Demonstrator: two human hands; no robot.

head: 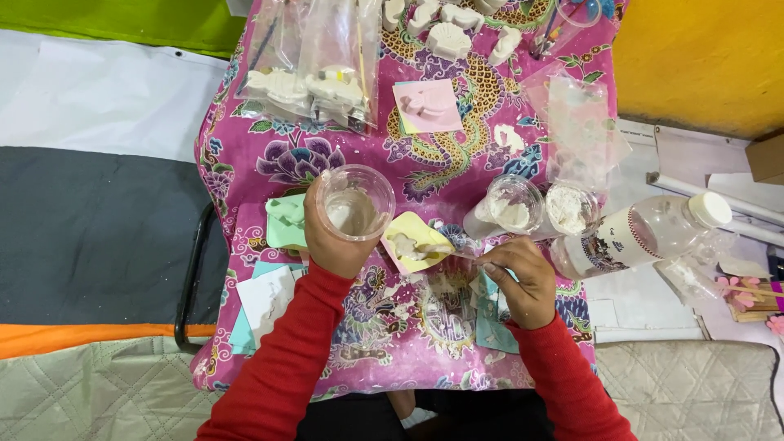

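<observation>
A single head-worn camera looks almost straight down from above the person, facing the small table (245, 155) draped in a pink floral cloth. It sits close: red-sleeved forearms enter from the near edge, and the tabletop fills the middle. Floor coverings show left, a yellow wall (702, 57) far right.

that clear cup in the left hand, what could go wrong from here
1. The left hand holds the clear cup with pale liquid above the patterned cloth; a tilt may spill it there or on the green mould.
2. The right hand works a thin stick at the filled yellow mould; a slip could smear the wet fill.
3. The plastic bottle lies at the table edge and may roll off.
</observation>
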